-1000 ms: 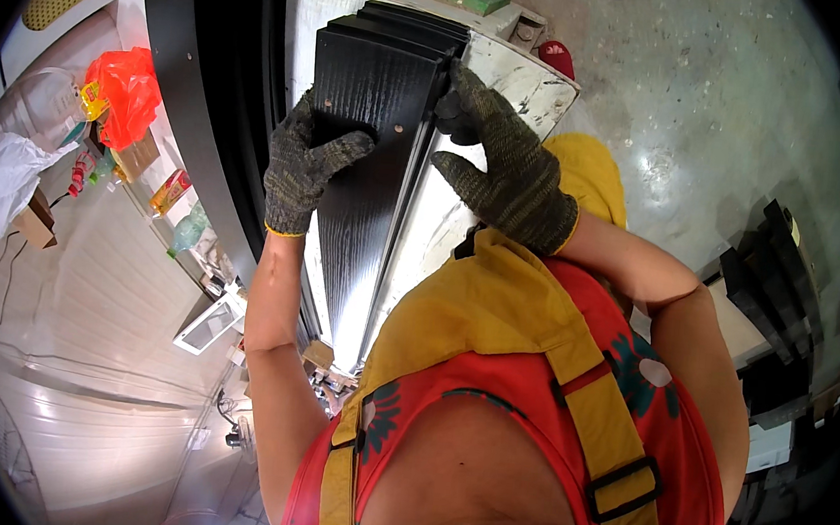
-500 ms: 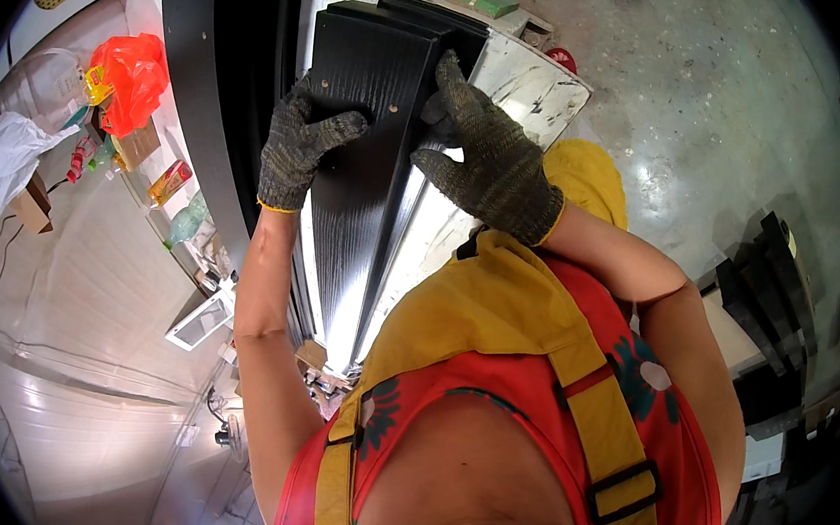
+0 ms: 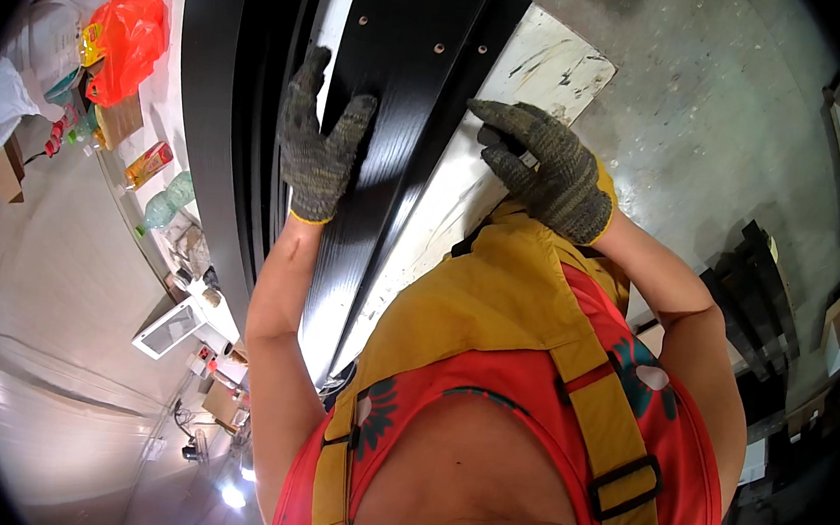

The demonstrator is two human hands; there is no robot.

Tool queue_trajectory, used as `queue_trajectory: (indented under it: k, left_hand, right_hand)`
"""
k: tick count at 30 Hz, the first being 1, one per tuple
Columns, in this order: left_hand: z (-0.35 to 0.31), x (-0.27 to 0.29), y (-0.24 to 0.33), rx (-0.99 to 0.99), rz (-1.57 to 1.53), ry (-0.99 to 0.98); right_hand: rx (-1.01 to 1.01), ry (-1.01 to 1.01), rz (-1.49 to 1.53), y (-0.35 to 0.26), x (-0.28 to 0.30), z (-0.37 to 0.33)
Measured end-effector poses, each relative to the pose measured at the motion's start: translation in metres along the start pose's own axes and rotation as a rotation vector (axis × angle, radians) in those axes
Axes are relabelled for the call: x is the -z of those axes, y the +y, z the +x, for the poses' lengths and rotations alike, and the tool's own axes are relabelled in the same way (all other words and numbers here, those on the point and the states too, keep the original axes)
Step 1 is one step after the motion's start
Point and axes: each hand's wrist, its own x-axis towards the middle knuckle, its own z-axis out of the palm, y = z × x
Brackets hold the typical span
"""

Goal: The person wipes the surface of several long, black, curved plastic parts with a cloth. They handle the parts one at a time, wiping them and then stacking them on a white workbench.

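My left hand (image 3: 323, 141), in a dark knitted glove with a yellow cuff, lies along the left edge of a glossy black wood-grain board (image 3: 406, 69). Its fingers are stretched and the thumb is spread over the board's face. Small round light spots, possibly holes or fasteners, dot the board near its far end. My right hand (image 3: 551, 169), gloved alike, hovers to the right of the boards, above a scuffed white surface (image 3: 539, 70). Its fingers are bent but apart, and I can make out nothing held in them.
More long black boards (image 3: 219, 79) stand to the left. Beyond them lie an orange-red plastic bag (image 3: 129, 47), a green plastic bottle (image 3: 163, 205) and a white frame-like piece (image 3: 170, 330). Dark boards (image 3: 751, 318) are stacked on the grey floor (image 3: 688, 116) at the right.
My right hand has come off the boards' right edge and moved right. The boards now reach farther up the view, and another light spot shows near their right edge. My left hand has shifted slightly right.
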Motion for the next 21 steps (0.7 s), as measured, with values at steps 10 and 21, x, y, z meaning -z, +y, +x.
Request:
queue_trajectory:
  k: [10, 21]
  left_hand:
    - [-0.108, 0.013, -0.054, -0.111, -0.143, 0.348]
    - [-0.152, 0.002, -0.068, -0.337, -0.275, 0.376]
  right_hand:
    - [0.121, -0.263, -0.108, -0.074, -0.046, 0.019]
    - [0.917, -0.665, -0.386, -0.192, -0.184, 0.12]
